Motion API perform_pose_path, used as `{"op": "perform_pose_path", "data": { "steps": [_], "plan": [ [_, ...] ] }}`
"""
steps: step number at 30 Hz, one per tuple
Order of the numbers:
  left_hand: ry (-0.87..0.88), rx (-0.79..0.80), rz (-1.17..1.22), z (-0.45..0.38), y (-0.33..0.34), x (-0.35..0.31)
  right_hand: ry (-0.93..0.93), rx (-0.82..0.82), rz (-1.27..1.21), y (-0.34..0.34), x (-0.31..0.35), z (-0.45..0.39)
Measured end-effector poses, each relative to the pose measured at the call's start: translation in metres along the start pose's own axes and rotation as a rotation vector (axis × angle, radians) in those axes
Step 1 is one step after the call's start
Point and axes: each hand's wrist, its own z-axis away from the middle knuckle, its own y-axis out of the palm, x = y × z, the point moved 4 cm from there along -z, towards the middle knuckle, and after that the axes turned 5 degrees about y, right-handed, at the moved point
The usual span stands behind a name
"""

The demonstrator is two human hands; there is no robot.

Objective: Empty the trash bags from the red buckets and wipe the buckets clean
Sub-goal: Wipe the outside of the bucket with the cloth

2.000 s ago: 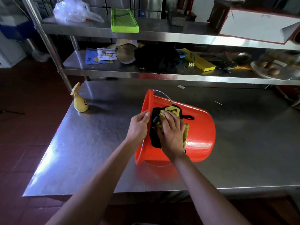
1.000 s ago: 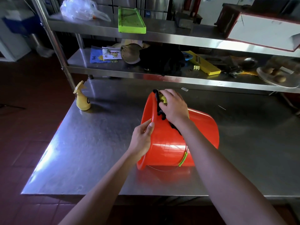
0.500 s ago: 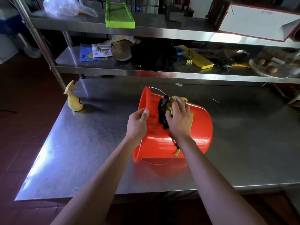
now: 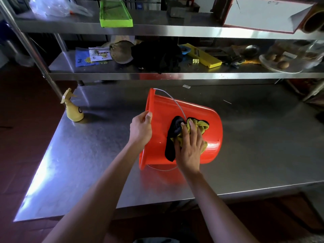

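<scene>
A red bucket (image 4: 198, 116) lies on its side on the steel table (image 4: 84, 155), its mouth facing left and its wire handle looped over its side. My left hand (image 4: 141, 129) grips the bucket's rim at the left. My right hand (image 4: 190, 148) presses a yellow and black cloth (image 4: 177, 127) flat against the bucket's outer wall, fingers spread over the cloth. The inside of the bucket is hidden from view.
A yellow spray bottle (image 4: 72, 109) stands at the table's back left. Behind the table a steel shelf rack (image 4: 157, 74) holds a black bundle (image 4: 156, 56), a yellow slicer (image 4: 204, 56), papers, a green tray (image 4: 114, 14) and a plate with round items (image 4: 280, 64).
My right hand has slid the cloth down and to the right along the bucket's outer wall, from near the rim's top. The bucket has turned a little; my left hand keeps hold of the rim.
</scene>
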Motion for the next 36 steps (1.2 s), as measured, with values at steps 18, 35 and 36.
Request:
{"op": "perform_pose_path", "data": {
  "steps": [18, 35, 36],
  "plan": [
    [0.003, 0.124, 0.087, 0.017, -0.006, 0.006, 0.18, 0.165, -0.291, -0.017, -0.01, -0.091],
    [-0.146, -0.077, 0.015, 0.024, 0.0, -0.007, -0.063, 0.275, -0.101, -0.023, -0.048, -0.121],
    [-0.183, -0.066, -0.011, 0.019, 0.001, -0.01, -0.097, 0.285, -0.139, -0.026, -0.047, -0.115]
  ]
}}
